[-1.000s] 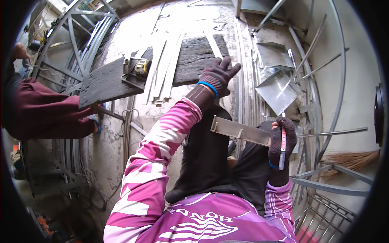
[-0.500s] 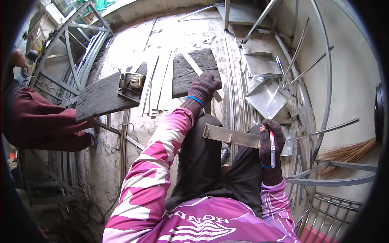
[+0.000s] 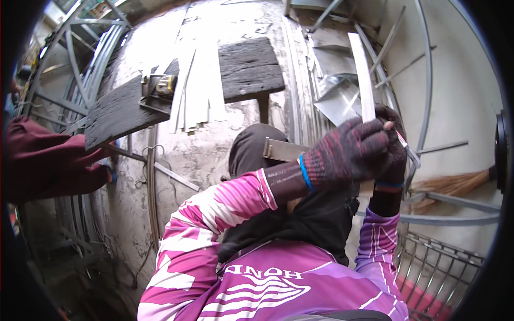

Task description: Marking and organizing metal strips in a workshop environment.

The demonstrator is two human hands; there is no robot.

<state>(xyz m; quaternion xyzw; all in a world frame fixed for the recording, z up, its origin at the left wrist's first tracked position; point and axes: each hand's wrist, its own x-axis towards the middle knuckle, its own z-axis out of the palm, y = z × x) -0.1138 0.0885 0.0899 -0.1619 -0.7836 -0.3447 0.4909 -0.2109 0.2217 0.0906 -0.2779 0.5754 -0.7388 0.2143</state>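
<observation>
Head view, biggest thing first: what have you got?

Between 10 and 11 o'clock, a dark wooden bench [image 3: 251, 67], with loose pale strips [image 3: 201, 91] fanned across it at 11. Their near ends overhang the edge, so a knock to the bench could slide some off.

And closer to the hands?

Toward 2 o'clock, a bent metal sheet [image 3: 338, 100]. Then a single pale strip [image 3: 363, 75], upright between 1 and 2. Its long end sticks out free, so a careless wrist turn could swing it against something and bend it.

Who's gripping it?

The left hand [image 3: 350, 150], at 3 o'clock, has its fingers curled tight round the foot. The right hand [image 3: 395, 142], partly behind, is clenched too, but whether it pinches the strip I can't tell.

Anything smaller?

A flat metal plate [image 3: 284, 151] over the lap, near the centre. Its right end disappears behind the left wrist; if the hidden hold is weak, it could tip off the thigh.

Then?

A tape measure [image 3: 166, 85] on the bench, toward 10. Last, a marker [image 3: 401, 139] at 3, tucked in the right fist. With that fist crowded, loosening a finger could drop it.
</observation>
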